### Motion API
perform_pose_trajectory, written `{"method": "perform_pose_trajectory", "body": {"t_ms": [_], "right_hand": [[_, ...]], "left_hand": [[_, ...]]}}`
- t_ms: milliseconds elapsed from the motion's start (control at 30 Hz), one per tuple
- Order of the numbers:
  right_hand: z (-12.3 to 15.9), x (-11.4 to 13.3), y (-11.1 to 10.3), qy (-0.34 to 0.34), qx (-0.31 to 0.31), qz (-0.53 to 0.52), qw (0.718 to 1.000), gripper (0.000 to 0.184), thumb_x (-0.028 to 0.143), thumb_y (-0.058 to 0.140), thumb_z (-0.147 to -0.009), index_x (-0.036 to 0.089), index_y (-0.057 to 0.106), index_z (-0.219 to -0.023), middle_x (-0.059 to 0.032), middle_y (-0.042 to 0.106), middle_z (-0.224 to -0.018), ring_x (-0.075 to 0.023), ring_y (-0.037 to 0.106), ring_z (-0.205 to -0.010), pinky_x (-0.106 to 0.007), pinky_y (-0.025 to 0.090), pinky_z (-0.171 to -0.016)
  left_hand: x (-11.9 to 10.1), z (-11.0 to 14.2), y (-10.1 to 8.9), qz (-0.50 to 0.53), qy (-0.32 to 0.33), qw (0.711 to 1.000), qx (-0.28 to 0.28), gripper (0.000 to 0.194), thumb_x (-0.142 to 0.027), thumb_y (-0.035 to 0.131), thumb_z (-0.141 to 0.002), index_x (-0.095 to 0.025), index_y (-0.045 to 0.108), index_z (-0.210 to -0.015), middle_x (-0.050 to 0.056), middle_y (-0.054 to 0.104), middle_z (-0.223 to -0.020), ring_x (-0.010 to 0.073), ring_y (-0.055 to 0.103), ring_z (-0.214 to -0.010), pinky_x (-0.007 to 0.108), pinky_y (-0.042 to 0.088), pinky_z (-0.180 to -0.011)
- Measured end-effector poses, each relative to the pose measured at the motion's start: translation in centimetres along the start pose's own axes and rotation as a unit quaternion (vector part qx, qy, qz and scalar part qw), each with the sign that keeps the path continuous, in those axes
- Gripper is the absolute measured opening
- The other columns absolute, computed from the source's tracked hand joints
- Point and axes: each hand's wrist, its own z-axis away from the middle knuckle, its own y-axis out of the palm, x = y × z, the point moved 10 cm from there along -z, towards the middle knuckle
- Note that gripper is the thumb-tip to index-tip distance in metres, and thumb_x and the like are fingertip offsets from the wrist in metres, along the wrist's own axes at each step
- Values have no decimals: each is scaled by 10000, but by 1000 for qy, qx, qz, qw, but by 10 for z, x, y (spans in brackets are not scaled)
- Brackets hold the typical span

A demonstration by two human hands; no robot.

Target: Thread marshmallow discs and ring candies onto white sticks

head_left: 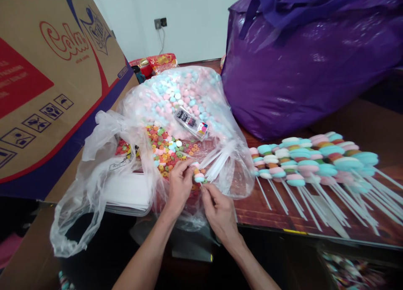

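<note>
Between my hands is a candy skewer [199, 177], a white stick threaded with pink, white and blue marshmallows and small orange pieces. My left hand [179, 183] is closed, its fingertips at the upper candies. Lower down, my right hand [218, 208] pinches the stick. Just beyond my left hand lies a pile of small ring-shaped gummies [160, 149] in red, orange, yellow and green, with some marshmallows among them. Loose white sticks [217, 162] rest on clear plastic beside my right hand. Behind them sits a large clear bag of pink, blue and white marshmallows [185, 88].
Several threaded skewers [299, 164] lie stacked on the wooden table [252, 212] at right. A purple bag [302, 63] stands behind them. At left are a cardboard box [63, 92], a crumpled plastic bag [107, 126] and a tub of white sticks [127, 191]. A small clear pack [190, 122] lies on the marshmallow bag.
</note>
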Motion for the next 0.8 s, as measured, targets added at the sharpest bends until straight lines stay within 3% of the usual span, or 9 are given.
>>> {"method": "perform_pose_trajectory", "body": {"t_ms": [300, 667, 800], "right_hand": [[0, 1, 0, -11, -4, 18, 1000, 232, 235, 443, -987, 183, 632, -862, 36, 555, -602, -104, 516, -501, -206, 380, -520], [-1, -4, -4, 15, -20, 18, 1000, 251, 252, 438, -986, 194, 576, -784, 53, 466, -584, -100, 446, -491, -217, 335, -506], [0, -12, -5, 44, -30, -7, 999, 270, 292, 446, -993, 194, 556, -767, 67, 408, -570, -92, 400, -473, -216, 320, -493]], "left_hand": [[-1, 12, 3, 24, -8, 1000, 2, 251, -233, 585, -898, -203, 768, -1067, 71, 726, -979, 174, 667, -918, 295, 530, -843], [-5, 26, 16, 31, -22, 998, 58, 245, -258, 577, -926, -225, 779, -1061, 79, 751, -1074, 207, 677, -1018, 340, 521, -952], [-4, 18, 11, 38, -35, 997, 60, 285, -298, 570, -935, -219, 753, -1138, 78, 749, -1154, 219, 674, -1088, 370, 504, -1016]]}}
